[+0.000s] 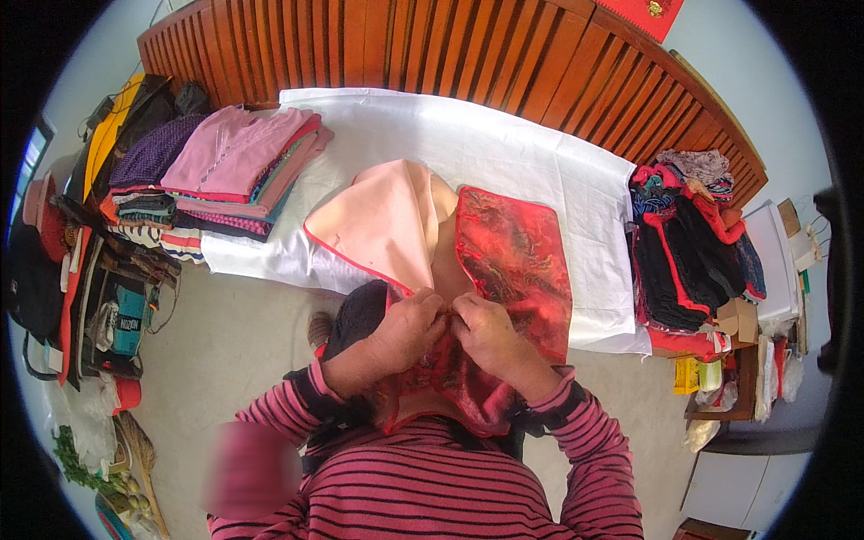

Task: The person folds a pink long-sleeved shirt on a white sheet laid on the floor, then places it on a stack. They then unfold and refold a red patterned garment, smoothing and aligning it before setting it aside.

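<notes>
A red patterned garment (516, 253) with red piping and a pale pink lining (385, 216) lies partly on the white sheet and partly across my lap. Its left front is turned back, so the lining faces up, while the right front shows its dark-and-gold print. My left hand (412, 324) pinches the garment's edge near the middle. Close beside it, my right hand (489, 331) grips the opposite edge, the fingertips of both hands nearly meeting. What lies between the fingertips is too small to tell. The lower part of the garment drapes toward my striped top.
Folded clothes (233, 155) are stacked at the sheet's left end. Another pile of dark and red clothes (682, 256) sits at the right end. A slatted wooden backrest (418, 47) runs behind the white sheet (594, 196). A broom (145, 466) leans at lower left.
</notes>
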Tool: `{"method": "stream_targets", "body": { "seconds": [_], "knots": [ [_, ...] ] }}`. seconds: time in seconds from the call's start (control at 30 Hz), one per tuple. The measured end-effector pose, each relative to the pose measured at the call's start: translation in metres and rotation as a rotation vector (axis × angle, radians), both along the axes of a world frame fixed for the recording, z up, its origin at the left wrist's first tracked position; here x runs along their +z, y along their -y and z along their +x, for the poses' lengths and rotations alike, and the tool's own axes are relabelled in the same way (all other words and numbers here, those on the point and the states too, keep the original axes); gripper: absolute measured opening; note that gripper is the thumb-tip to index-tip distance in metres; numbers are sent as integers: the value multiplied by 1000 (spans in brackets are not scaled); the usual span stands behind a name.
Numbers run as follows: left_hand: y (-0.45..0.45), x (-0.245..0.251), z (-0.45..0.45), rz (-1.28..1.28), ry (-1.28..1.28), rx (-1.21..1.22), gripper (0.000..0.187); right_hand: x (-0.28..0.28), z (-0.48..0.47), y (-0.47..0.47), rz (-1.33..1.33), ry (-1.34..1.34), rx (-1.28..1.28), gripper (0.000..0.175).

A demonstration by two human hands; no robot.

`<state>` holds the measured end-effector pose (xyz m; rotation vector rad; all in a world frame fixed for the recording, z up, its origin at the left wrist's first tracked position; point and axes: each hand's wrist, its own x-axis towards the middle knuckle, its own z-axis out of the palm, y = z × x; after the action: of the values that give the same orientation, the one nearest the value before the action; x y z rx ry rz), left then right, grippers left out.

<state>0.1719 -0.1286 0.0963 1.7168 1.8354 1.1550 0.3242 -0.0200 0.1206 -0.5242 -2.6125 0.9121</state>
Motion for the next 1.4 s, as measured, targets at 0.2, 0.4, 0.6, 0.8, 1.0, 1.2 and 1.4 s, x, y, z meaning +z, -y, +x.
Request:
{"method": "stream_targets", "body": {
  "seconds": [0.2, 0.4, 0.6, 0.8, 1.0, 1.2, 1.4],
  "knots": [
    [1, 1, -4, -4, 6, -9, 9, 0, -1, 2, -64, 17, -51, 11],
    [0, 4, -6, 55, 42, -47, 9, 8, 0, 1, -126, -5, -51, 11],
    [0, 4, -5, 25, 64, -23, 11, 10, -2, 1, -135, -3, -47, 9],
    [-1, 1, -5, 1, 104, -21, 12, 7, 0, -1, -100, 24, -29, 7],
    [-3, 2, -9, -154, 73, -14, 14, 4, 0, -3, -65, 29, 1, 8],
    [-2, 8, -14, -158, 223, -129, 16, 10, 6, -5, -152, 69, 42, 11],
    [-4, 10, -11, -113, 118, -127, 17, 10, 6, -7, -210, 90, 41, 13]
  ]
}}
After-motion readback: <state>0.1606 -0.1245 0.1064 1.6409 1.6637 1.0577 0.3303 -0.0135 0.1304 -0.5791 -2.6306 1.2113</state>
